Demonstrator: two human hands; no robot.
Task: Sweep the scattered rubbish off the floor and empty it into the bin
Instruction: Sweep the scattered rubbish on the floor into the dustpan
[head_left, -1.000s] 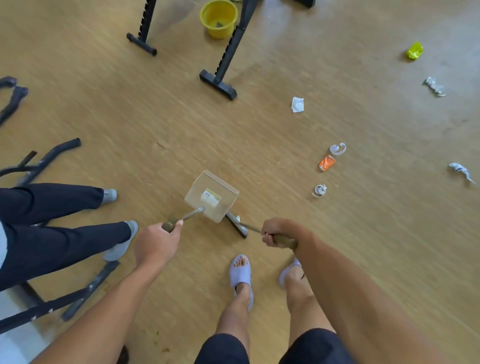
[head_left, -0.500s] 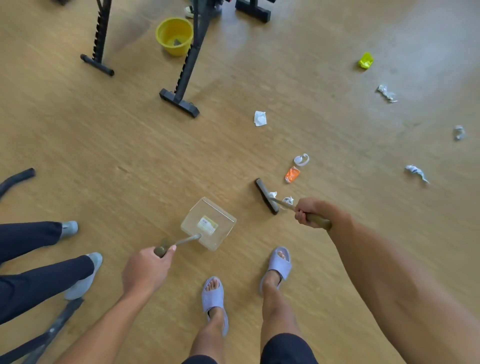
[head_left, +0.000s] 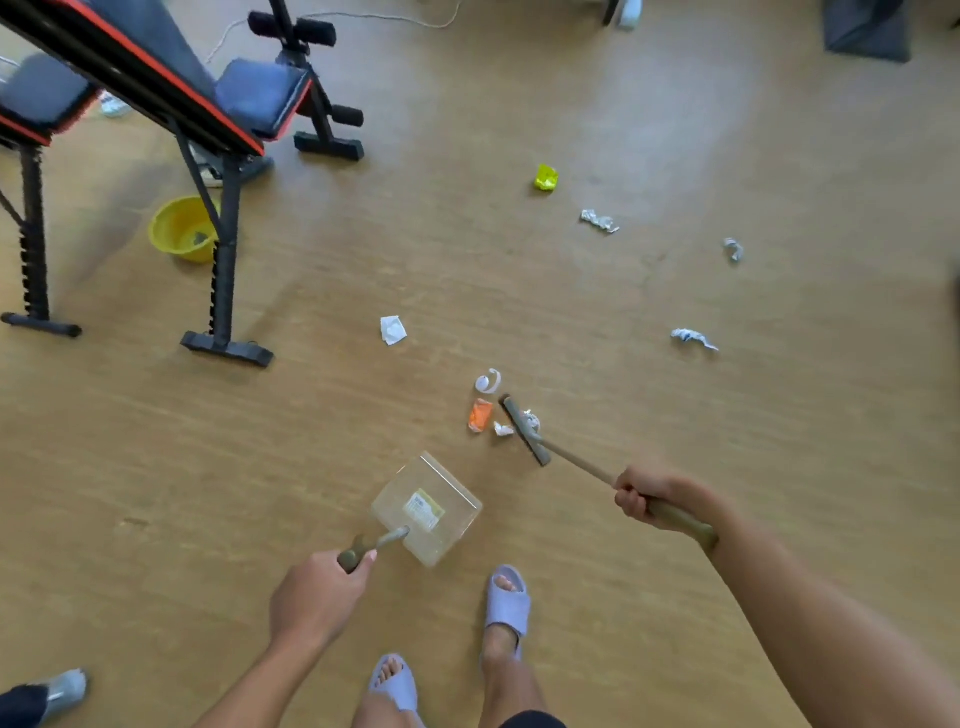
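Right hand (head_left: 644, 499) clenched on the broom (head_left: 566, 457) handle, which runs from lower right up-left; the head (head_left: 524, 430) lies on the floor (head_left: 571, 312), its long axis crossing the handle, beside an orange wrapper (head_left: 480, 414) and white scraps (head_left: 503, 429). Left hand (head_left: 317, 597) grips the clear dustpan (head_left: 426, 509), mouth pointing up-right toward the broom. Yellow bin (head_left: 179, 228) far left under a bench (head_left: 156, 78).

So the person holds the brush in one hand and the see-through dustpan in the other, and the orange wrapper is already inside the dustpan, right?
Not quite. The head view shows the orange wrapper on the floor, just left of the brush head and beyond the dustpan, not inside it. The rest holds: the right hand holds the brush, and the left hand the see-through dustpan.
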